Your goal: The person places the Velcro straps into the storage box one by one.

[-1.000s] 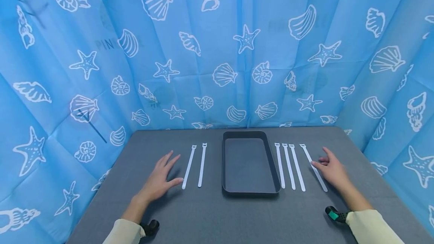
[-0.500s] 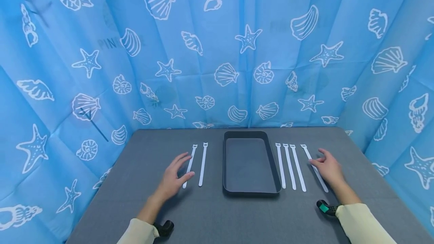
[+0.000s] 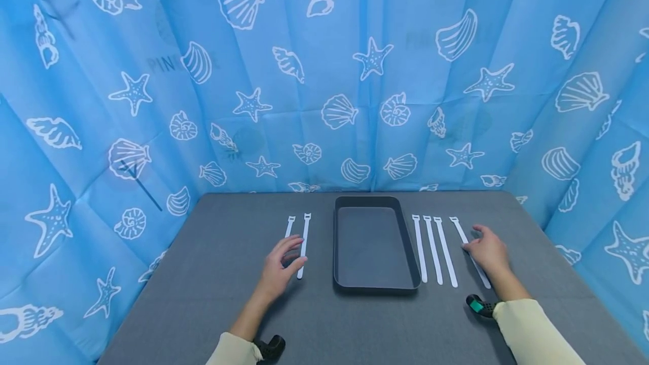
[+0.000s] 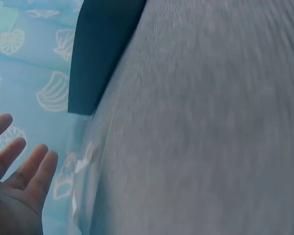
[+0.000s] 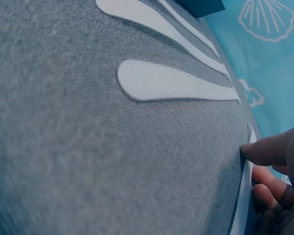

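In the head view, my left hand [image 3: 279,272] hovers over two white cable straps at the left, its fingers spread with a gap to the thumb. It covers part of the left strap [image 3: 290,226] and overlaps the other strap [image 3: 306,235]; in the left wrist view its fingers [image 4: 41,176] are extended and hold nothing. My right hand [image 3: 489,252] is at the rightmost white cable strap [image 3: 458,230], which lies slanted on the table. The right wrist view has the thumb [image 5: 267,149] across this strap [image 5: 242,205] and curled fingers at its far side, pinching it.
A shallow dark tray [image 3: 375,246] stands in the middle of the grey table [image 3: 324,320]. Beside its right wall, three more white straps [image 3: 432,249] lie roughly parallel. Behind the table hangs a blue shell-patterned curtain [image 3: 324,83].
My left hand has moved right, from beside the left straps to over them. My right hand has shifted slightly left and closed its thumb and fingers on the rightmost strap, which stays put.
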A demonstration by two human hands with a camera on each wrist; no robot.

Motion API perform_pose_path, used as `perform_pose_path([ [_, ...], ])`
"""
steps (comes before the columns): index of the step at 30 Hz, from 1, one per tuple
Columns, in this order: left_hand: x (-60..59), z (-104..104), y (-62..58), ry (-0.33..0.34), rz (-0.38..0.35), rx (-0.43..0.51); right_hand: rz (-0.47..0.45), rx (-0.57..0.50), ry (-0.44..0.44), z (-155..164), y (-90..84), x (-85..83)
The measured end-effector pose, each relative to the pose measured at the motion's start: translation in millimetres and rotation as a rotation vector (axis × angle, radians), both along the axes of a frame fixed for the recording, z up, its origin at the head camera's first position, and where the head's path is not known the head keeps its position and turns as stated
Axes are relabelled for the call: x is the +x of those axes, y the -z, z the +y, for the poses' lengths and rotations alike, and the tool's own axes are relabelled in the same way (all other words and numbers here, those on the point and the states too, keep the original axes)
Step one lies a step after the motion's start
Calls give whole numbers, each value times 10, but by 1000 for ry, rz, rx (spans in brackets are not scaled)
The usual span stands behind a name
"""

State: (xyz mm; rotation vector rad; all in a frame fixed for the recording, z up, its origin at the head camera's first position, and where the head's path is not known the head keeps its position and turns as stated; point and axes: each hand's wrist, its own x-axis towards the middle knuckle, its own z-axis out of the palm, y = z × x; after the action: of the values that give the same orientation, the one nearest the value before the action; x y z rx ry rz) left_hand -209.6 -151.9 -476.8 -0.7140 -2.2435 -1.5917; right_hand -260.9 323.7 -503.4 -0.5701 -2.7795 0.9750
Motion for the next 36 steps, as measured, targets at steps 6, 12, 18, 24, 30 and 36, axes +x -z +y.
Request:
perform_pose_path([
  [6, -43, 108, 28, 14, -110, 38, -42, -6, 32, -37, -13, -33],
  [12, -209, 203, 213, -28, -211, 109, -44, 18, 32, -70, -11, -58],
  [18, -313, 275, 286, -16, -286, 130, -20, 80, -15, -97, -17, -52],
  [24, -362, 353, 321, 53, -348, 63, -1, 85, -78, -80, -43, 1],
  [30, -403, 409, 357, 119, -408, 44, 37, 130, -187, -32, -35, 28],
  [36, -426, 458, 335, 162, -472, 51, 45, 101, -245, 17, -33, 30],
])
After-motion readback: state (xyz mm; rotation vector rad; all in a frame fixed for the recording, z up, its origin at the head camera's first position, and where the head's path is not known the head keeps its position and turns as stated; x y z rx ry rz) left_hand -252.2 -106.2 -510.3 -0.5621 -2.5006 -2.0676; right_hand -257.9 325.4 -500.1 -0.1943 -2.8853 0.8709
